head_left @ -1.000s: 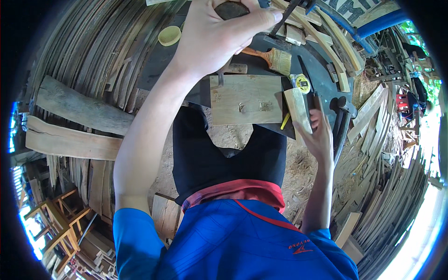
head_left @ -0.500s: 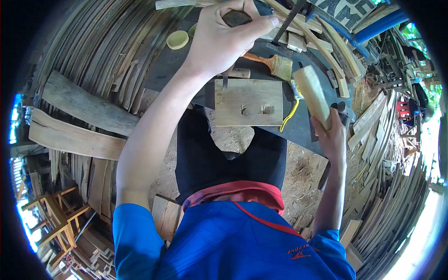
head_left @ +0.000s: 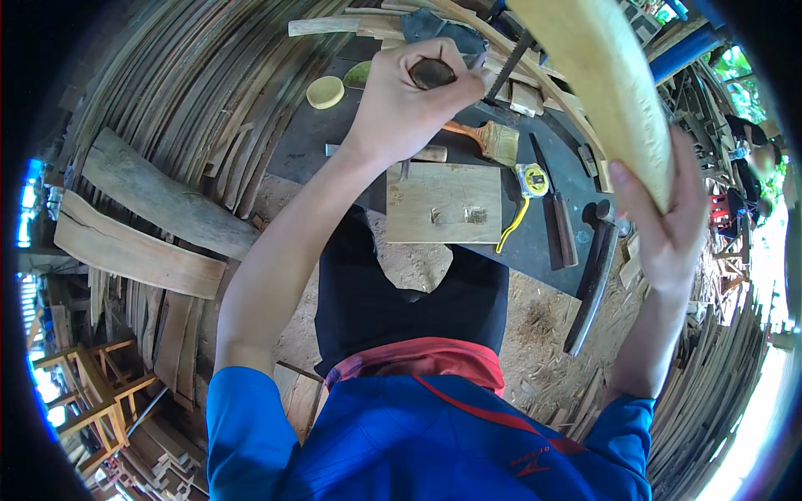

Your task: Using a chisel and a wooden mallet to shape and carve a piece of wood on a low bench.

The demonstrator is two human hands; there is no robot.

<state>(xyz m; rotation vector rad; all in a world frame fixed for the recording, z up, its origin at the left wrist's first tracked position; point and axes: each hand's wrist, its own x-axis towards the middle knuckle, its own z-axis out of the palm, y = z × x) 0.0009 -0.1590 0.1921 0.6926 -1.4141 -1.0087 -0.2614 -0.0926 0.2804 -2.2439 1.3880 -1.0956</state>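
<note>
My left hand [head_left: 409,108] is closed around the dark round-ended handle [head_left: 432,73] of a chisel held upright. Its narrow blade [head_left: 405,169] meets the far edge of a small wooden board [head_left: 418,200], which has two small cut recesses towards its near right. High on the right, my right hand [head_left: 672,213] grips a pale, thick wooden mallet [head_left: 614,75], raised well above the table and partly cut off by the top of the view. Beside the board lies a yellow tape measure [head_left: 531,179] with its strap trailing.
A paintbrush [head_left: 499,144], a slim brown-handled tool [head_left: 563,230] and a hammer [head_left: 591,284] lie on the dark tabletop [head_left: 535,259]. Farther left sits a round yellow lid [head_left: 325,93]. A saw blade [head_left: 511,67] and wood strips are at the back; stacked planks [head_left: 184,108] flank the left.
My right hand has lifted the mallet up and to the right, uncovering the hammer and slim tool. The left hand keeps its hold on the chisel over the board.
</note>
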